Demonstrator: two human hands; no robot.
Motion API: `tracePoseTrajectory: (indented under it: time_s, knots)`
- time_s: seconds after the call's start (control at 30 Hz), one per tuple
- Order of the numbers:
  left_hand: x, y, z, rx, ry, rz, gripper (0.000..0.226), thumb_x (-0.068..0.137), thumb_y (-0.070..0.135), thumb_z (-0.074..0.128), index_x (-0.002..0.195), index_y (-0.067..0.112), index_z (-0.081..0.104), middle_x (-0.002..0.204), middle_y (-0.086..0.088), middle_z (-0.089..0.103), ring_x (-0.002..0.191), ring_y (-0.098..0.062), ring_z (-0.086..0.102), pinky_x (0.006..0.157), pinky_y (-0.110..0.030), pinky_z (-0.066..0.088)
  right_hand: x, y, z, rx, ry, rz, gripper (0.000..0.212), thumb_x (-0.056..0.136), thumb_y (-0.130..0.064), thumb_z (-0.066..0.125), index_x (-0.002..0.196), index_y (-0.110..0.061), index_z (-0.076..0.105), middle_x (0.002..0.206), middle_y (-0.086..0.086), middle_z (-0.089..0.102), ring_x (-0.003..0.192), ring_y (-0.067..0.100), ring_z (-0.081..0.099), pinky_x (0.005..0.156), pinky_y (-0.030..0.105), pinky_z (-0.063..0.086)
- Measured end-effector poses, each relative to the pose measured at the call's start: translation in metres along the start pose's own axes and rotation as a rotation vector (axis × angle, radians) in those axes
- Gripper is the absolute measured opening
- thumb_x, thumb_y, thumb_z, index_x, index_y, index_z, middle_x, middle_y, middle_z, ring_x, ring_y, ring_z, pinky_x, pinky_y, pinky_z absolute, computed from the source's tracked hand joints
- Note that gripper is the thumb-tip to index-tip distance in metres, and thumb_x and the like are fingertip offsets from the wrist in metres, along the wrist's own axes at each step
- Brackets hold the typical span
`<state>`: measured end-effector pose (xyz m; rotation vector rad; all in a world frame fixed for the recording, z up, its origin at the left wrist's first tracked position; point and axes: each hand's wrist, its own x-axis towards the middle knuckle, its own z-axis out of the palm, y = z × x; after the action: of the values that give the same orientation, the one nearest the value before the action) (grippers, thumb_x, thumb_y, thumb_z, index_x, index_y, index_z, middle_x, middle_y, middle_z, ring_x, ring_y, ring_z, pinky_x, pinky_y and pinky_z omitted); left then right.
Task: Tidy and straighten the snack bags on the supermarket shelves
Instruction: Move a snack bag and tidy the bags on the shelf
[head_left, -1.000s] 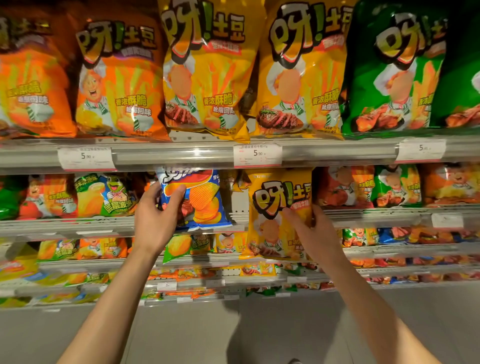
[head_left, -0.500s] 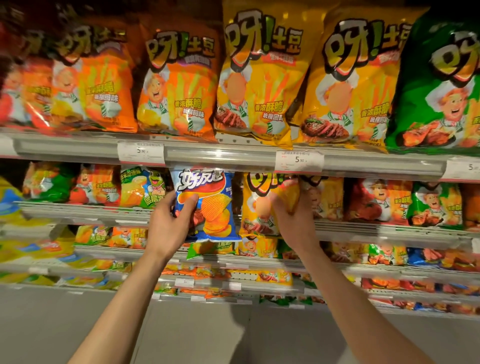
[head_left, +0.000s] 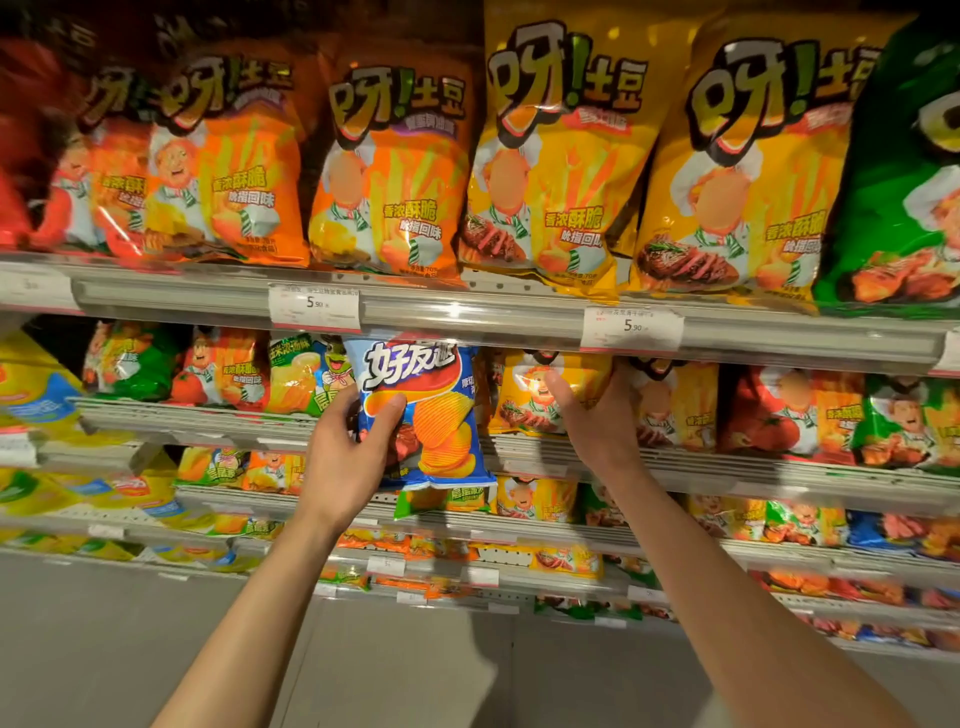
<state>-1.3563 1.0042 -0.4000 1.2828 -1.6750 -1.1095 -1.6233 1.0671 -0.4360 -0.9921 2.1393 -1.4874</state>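
Hands are both reaching up to the second shelf, the one sitting directly under the rail with the price tags. Your left hand is gripping a blue chip bag, with the thumb lying across its front and the fingers wrapping around its left edge. You are holding that bag upright in front of the second shelf, its top edge just under the left price tag and its bottom edge hanging below the shelf's lip, over a green bag on the next shelf down. Your right hand is closing on a yellow bag standing on the second shelf, just right of the blue chip bag; the thumb is pressing on its front and the fingers are curling around its right side, so part of the pack is hiding behind your hand. Right of that hand on the same shelf, a red bag and another green pack are standing upright. Above the rail, large orange bags, large yellow bags and a big green bag are leaning forward in a row. A second price tag is sitting on the rail above your right hand.
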Motion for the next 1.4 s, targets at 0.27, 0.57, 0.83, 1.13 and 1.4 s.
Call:
tracePoseTrajectory:
  time_s: [0.27,0.57,0.83,1.13,1.4]
  knots:
    - [-0.008,-0.002,0.000,-0.139,0.001,-0.016,0.045,0.092,0.048,0.068,0.127,0.021,0.060,0.113,0.005,0.074,0.098,-0.009,0.073,0.088,-0.041,0.061,-0.004,0.007,0.001,-0.071,-0.037,0.010,0.084,0.086,-0.054,0.074,0.149,-0.016,0.034,0.143,0.004,0.054,0.133,0.025,0.052,0.106,0.040,0.044]
    - [-0.021,0.000,0.008,-0.197,-0.029,-0.024,0.045,0.092,0.043,0.070,0.131,0.024,0.058,0.117,0.007,0.072,0.099,-0.005,0.072,0.084,-0.034,0.062,-0.011,0.008,-0.022,-0.039,-0.095,0.071,0.074,0.085,-0.050,0.076,0.146,-0.022,0.046,0.135,-0.008,0.058,0.125,0.013,0.055,0.106,0.033,0.045]
    - [-0.052,0.000,0.016,-0.274,-0.072,-0.041,0.035,0.093,0.028,0.071,0.124,0.018,0.061,0.110,0.005,0.073,0.084,0.001,0.073,0.062,-0.017,0.058,-0.088,0.007,-0.068,0.088,0.011,0.168,0.014,0.096,-0.033,0.069,0.101,-0.020,0.068,0.089,-0.002,0.072,0.082,0.008,0.069,0.072,0.019,0.052]
    - [-0.102,0.016,0.056,-0.309,-0.160,-0.034,0.044,0.084,0.039,0.073,0.123,0.020,0.063,0.104,0.005,0.075,0.083,-0.009,0.075,0.067,-0.033,0.063,-0.157,0.028,-0.139,0.171,0.130,0.237,0.009,0.099,-0.019,0.066,0.092,-0.017,0.071,0.079,0.010,0.074,0.080,0.031,0.071,0.084,0.043,0.057]
    - [-0.162,0.058,0.142,-0.333,-0.169,-0.024,0.030,0.093,0.020,0.071,0.122,0.014,0.062,0.103,0.001,0.075,0.070,-0.001,0.073,0.051,-0.020,0.056,-0.172,0.067,-0.238,0.261,0.179,0.275,0.011,0.098,-0.021,0.066,0.095,-0.012,0.073,0.077,0.003,0.075,0.075,0.017,0.071,0.069,0.020,0.058]
